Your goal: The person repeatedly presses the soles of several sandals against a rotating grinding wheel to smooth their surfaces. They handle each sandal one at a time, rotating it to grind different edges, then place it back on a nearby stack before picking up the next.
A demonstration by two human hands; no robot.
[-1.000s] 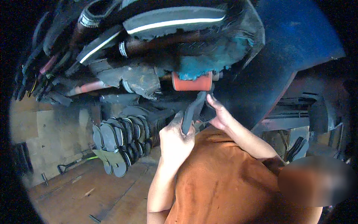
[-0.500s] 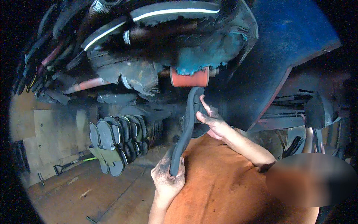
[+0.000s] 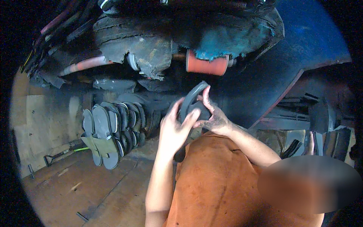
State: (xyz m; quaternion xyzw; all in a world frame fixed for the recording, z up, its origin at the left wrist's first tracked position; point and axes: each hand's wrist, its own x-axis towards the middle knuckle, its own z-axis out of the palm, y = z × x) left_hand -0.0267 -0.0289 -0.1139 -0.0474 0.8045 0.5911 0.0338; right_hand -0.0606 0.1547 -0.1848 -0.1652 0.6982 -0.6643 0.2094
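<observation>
A black rubber sole piece (image 3: 192, 99) curves up in front of me, just below a red roller (image 3: 206, 65). My left hand (image 3: 174, 131) grips its left side, with the fingers wrapped over the edge. From the right, my right hand (image 3: 212, 118), smeared with dark grime, holds the same piece, thumb pointing up along its rim. The lower end of the piece is hidden behind my left wrist. An orange apron (image 3: 223, 185) covers my lap beneath both forearms.
Several dark sandal soles (image 3: 109, 126) stand in a row on the wooden floor (image 3: 75, 185) at the left. A tool with a green handle (image 3: 62, 153) lies near the wall. Worn tyre rubber (image 3: 143, 45) and hoses hang overhead. Dark metal parts (image 3: 321, 125) crowd the right.
My left hand has risen from the lower end of the rubber piece to its upper part beside my right hand. The piece now looks more bent.
</observation>
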